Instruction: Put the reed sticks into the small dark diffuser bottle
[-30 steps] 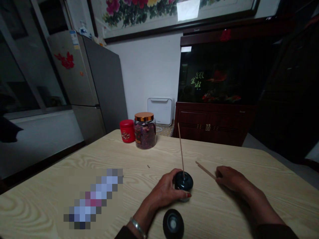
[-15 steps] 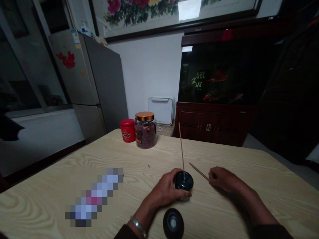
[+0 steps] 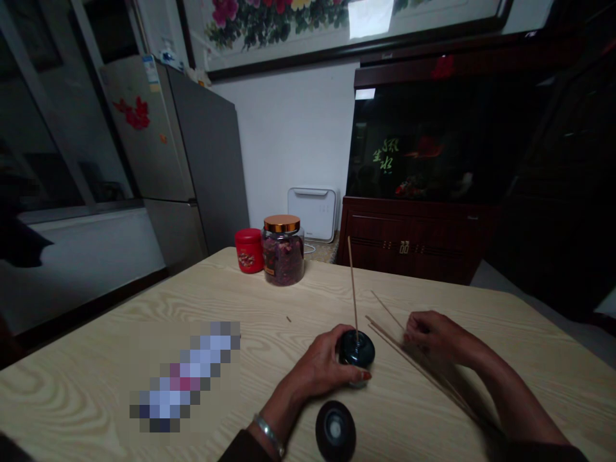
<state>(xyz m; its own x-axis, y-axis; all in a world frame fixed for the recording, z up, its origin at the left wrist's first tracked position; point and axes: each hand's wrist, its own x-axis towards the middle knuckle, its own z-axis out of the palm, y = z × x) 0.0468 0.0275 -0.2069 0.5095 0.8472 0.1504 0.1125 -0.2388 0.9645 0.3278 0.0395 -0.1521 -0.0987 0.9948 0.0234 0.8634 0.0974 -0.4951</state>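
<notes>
One thin stick (image 3: pixel 384 307) has come apart from the others, and the right hand (image 3: pixel 436 333) has shifted slightly, leaving the loose sticks (image 3: pixel 404 350) lying just below it on the table (image 3: pixel 216 298). From where I stand, the person pinches that single stick near one end, fingertips closed on it. Its long axis slants away from the fingers, forward and to the left, its free end pointing past the right side of the small bottle (image 3: pixel 359 350).

That dark bottle is left of the pinch and near it, but the left hand is nearer still: the left hand (image 3: pixel 317 366) curls around the bottle's side, thumb along the front, fingers behind, holding it upright. Another stick, the standing stick (image 3: pixel 353 282), rises almost vertically from the bottle's top, its lower end in the opening; what else is inside, I cannot tell. Just in front of the bottle sits a dark oval piece (image 3: pixel 335 430).

Farther back, a clear jar (image 3: pixel 283 260) with a copper lid holds something dried and purplish-red. Just beside it, a red tub (image 3: pixel 249 251) is lidded, its contents hidden.
</notes>
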